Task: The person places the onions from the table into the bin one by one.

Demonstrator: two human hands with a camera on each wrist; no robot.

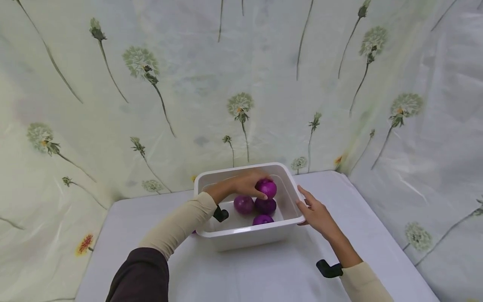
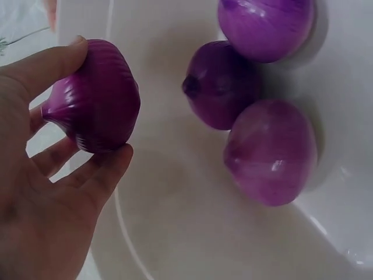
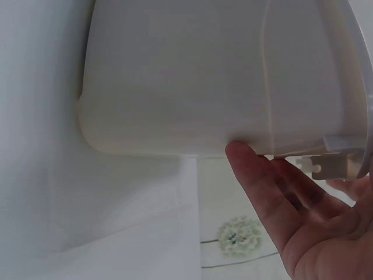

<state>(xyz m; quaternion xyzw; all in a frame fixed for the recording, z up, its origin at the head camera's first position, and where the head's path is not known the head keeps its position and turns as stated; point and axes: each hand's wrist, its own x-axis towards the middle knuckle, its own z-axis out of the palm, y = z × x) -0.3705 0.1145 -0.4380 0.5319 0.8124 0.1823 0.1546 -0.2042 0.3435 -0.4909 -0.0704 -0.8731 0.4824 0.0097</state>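
Note:
My left hand [image 1: 250, 183] holds a purple onion [image 1: 266, 188] inside a white plastic tub [image 1: 249, 240]. In the left wrist view the thumb and fingers are around this onion [image 2: 96, 99], above the tub's floor. Three more purple onions lie together in the tub: a lighter one [image 2: 273, 153], a dark one [image 2: 221, 84] and a bright one [image 2: 267, 26]. At the tub's right side my right hand [image 1: 315, 214] grips the rim. The right wrist view shows its fingers [image 3: 262, 192] against the outer wall, under the rim; the thumb's hold is partly hidden there.
The tub stands on a table with a white cloth [image 1: 256, 279]. A flower-printed sheet [image 1: 200, 105] hangs behind and on both sides. Something purple [image 1: 194, 231] shows slightly beyond the tub's left edge, mostly hidden by the left arm.

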